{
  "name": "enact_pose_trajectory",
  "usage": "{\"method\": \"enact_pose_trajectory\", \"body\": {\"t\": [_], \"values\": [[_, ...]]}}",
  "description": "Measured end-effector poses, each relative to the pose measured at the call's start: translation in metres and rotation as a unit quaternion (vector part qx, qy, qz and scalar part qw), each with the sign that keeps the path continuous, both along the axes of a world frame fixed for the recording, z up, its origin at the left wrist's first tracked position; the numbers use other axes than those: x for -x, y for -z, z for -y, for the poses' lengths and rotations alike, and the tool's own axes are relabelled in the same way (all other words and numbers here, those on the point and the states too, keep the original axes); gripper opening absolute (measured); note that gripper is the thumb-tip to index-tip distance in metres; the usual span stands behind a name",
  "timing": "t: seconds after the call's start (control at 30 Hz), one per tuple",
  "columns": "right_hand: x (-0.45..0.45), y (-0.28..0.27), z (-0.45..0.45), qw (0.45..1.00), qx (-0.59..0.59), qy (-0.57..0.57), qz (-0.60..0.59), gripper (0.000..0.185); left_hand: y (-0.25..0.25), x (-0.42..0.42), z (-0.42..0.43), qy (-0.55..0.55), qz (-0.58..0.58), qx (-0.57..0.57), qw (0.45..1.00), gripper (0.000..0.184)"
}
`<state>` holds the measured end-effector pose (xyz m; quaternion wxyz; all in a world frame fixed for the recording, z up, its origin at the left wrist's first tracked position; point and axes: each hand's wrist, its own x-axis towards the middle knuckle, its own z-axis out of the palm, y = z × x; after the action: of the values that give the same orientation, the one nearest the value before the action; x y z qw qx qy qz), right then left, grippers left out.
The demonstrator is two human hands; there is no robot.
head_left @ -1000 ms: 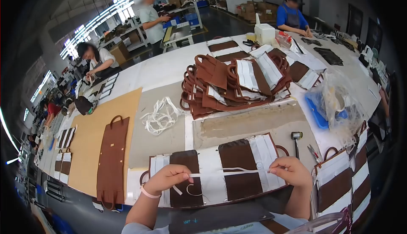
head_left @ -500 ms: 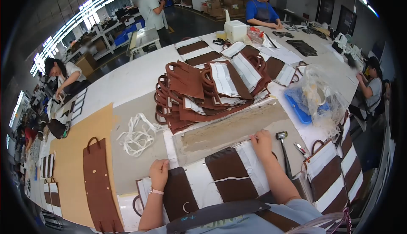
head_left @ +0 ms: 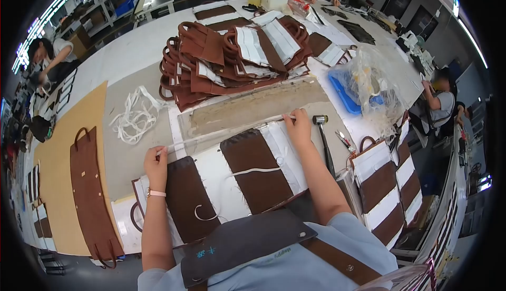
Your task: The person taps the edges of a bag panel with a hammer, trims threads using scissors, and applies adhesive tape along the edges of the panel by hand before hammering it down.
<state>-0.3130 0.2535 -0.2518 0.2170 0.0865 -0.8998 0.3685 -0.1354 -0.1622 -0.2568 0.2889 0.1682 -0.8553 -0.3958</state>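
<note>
A narrow white strip (head_left: pixel 226 130) is stretched nearly straight between my two hands, above the far edge of a brown-and-white bag panel (head_left: pixel 211 170). My left hand (head_left: pixel 156 165) pinches the strip near the panel's far left corner. At the far right corner, my right hand (head_left: pixel 299 127) has its fingers closed on the strip's other end. The panel lies flat in front of me, with dark brown bands between white ones and a handle loop (head_left: pixel 136 217) at its left. A loose white tail curls across the panel's middle.
Brown bag pieces with handles (head_left: pixel 237 64) are piled beyond the panel. A hammer (head_left: pixel 324 143) and pliers (head_left: pixel 345 141) lie to the right, near a blue tray (head_left: pixel 345 92) with plastic bags. Tangled white tape (head_left: pixel 136 114) and a long brown piece (head_left: pixel 95 185) are at the left. Other people work around the table.
The strip, barely visible earlier, now shows stretched between my hands. My hands stand farther out from the panel's edge, and the view has tilted down and shifted right.
</note>
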Motion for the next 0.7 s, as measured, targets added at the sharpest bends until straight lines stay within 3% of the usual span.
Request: {"method": "enact_pose_trajectory", "body": {"t": [0.23, 0.43, 0.57, 0.7], "values": [[-0.003, 0.005, -0.002, 0.997, -0.072, -0.015, -0.001, 0.023, 0.019, 0.007, 0.01, 0.031, -0.033, 0.012, 0.999, 0.015], [-0.008, 0.0, -0.002, 0.997, -0.067, -0.001, 0.032, 0.025, 0.013, 0.007, 0.015, 0.03, -0.004, -0.062, 0.998, 0.015], [-0.013, -0.002, -0.001, 0.996, -0.072, 0.007, 0.043, 0.026, 0.024, 0.006, 0.023, 0.022, -0.045, -0.071, 0.996, 0.015], [-0.02, -0.009, 0.0, 0.997, -0.052, 0.027, 0.051, 0.025, -0.005, -0.004, 0.008, 0.028, -0.052, -0.149, 0.987, 0.017]]}}
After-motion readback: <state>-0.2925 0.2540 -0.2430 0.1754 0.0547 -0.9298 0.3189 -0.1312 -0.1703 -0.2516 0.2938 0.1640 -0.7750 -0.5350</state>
